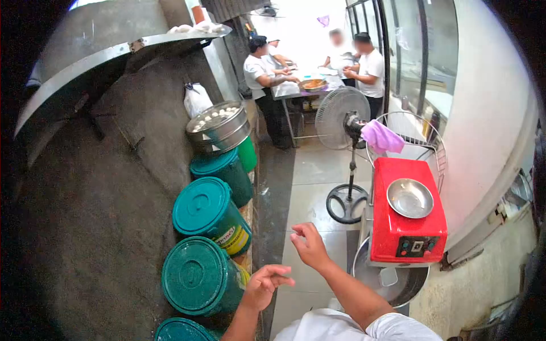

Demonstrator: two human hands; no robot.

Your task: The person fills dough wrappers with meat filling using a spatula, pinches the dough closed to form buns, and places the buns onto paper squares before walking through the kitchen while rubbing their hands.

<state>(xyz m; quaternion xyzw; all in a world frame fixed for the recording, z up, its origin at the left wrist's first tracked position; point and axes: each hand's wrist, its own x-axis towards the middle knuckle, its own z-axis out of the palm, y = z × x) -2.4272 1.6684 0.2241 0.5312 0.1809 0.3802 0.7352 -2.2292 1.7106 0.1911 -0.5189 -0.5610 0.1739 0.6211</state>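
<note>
My left hand (pixel 267 285) hovers beside a green lidded bin (pixel 192 277), its fingers loosely spread and holding nothing. My right hand (pixel 310 245) is a little farther forward, over the tiled floor, with bent fingers apart and nothing visible between them. The two hands do not touch each other. To the right of my right forearm stands a red machine (pixel 392 193) with a shallow metal bowl (pixel 409 198) on top. Below it is a large metal mixing bowl (pixel 418 287) with a small white, squarish item (pixel 388 277) in it.
Several lidded bins (pixel 200 204) line the left side. Beyond them, a round steamer tray (pixel 219 133) holds white balls. A standing fan (pixel 344 118) and purple cloth (pixel 383 136) are ahead. Several people (pixel 371 71) work around a far table (pixel 284 91). A metal-edged counter (pixel 74 77) runs upper left.
</note>
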